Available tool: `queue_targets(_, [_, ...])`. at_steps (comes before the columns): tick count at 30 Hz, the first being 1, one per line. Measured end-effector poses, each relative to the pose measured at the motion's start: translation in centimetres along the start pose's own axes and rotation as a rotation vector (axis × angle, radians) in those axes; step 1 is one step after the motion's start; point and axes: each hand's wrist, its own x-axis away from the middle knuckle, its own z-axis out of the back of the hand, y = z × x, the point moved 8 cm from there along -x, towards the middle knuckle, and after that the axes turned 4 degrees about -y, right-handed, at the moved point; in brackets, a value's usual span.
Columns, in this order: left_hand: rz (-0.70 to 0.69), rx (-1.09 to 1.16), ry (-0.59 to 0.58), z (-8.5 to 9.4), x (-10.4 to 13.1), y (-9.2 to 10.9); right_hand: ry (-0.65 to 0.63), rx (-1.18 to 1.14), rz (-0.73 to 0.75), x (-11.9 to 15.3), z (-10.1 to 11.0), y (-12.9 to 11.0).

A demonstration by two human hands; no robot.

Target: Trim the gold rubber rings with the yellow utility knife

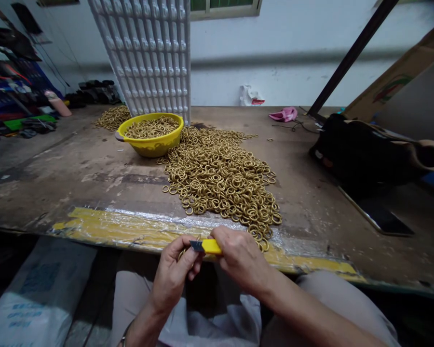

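My right hand is closed around a yellow utility knife, its dark blade pointing left. That blade meets the fingertips of my left hand, which pinch a brass-coloured ring, mostly hidden by the fingers. Both hands are at the table's front edge, over my lap. Just beyond them spreads a large pile of brass-coloured rings, its nearest rings lying close to my right hand. Behind the pile's left side a yellow basin holds more such rings.
The wooden table has yellow tape along its front edge. A ribbed translucent panel stands behind the basin. On the right lie a phone and a black bag; a pink cloth is farther back. A white sack is lower left.
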Motion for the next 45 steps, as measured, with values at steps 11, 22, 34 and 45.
queue_targets(11, [-0.280, -0.244, -0.250, -3.1, 1.9, 4.9, -0.134, 0.261, -0.377, -0.9, 2.3, 6.2])
queue_targets(22, [0.187, -0.645, -0.328, -1.6, 3.5, -3.0, -0.437, 0.254, -0.144, 1.0, -0.2, 6.0])
queue_targets(34, [0.029, -0.598, -0.099, -1.8, 0.0, -1.3, -0.327, 0.203, -0.098, 0.2, -0.6, 5.4])
queue_targets(45, [-0.215, -1.103, -0.147, -3.6, -0.9, 0.6, -0.133, -0.064, -0.259, -0.7, 2.1, 7.1])
